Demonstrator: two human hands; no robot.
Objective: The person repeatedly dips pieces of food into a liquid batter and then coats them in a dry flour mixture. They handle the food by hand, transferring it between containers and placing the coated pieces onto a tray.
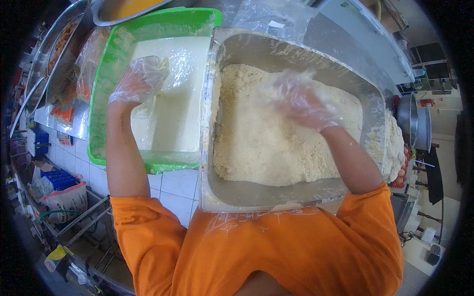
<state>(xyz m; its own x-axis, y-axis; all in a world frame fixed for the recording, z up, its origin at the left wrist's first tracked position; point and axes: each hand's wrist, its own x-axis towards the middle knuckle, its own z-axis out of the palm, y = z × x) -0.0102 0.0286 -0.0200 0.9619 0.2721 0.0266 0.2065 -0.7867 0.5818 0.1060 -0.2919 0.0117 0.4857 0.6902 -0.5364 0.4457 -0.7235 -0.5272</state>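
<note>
My left hand (140, 79), in a clear plastic glove, is over the left part of a green plastic tub (97, 122). White liquid batter (177, 111) fills the bottom of this tub and shines in the light. The left fingertips are partly hidden, and pale batter clings to the glove. My right hand (305, 100), gloved the same way, is blurred over pale crumbs (259, 140) in a deep metal pan (274, 198). Loose crumbs cover its fingers; whether it grips anything is unclear. The pan stands directly right of the tub.
A metal bowl of orange liquid (129, 9) stands beyond the tub. At the far left are a metal tray with brown food (61, 46) and plastic bags with orange contents (66, 105). A clear plastic bag (274, 16) lies behind the pan. A pale floury heap (393, 148) adjoins its right side.
</note>
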